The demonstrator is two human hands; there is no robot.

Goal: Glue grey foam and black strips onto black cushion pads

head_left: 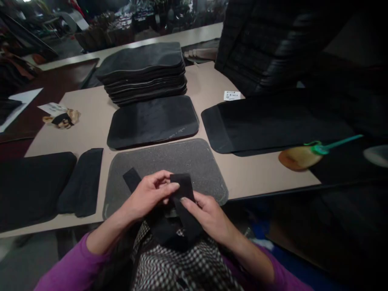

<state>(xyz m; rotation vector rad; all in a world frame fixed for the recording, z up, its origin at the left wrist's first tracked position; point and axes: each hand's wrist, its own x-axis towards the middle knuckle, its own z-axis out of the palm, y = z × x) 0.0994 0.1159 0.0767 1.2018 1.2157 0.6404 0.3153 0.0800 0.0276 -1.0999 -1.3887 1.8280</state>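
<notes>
I've got both hands close together over the near edge of the grey mat (176,155). Left hand (150,194) pinches the black strip (184,184) thumb-to-fingers near its top end; right hand (209,212) pinches it just below, thumb on top. Strip is flat, matte, square-ended, and runs down over the checked cloth (182,268). Another black end (131,178) shows behind the left hand; can't tell if it's one piece.

Mat: speckled, rounded corners. Behind it, smooth dark panel (151,121), also rounded, then a wavy-edged stack (145,60). Right: overlapping black sheets (260,125), paper tag (232,95), amber bottle (294,158) with thin green spout. Left: soft-cornered black pieces (33,184). All on smooth tan board (81,129).
</notes>
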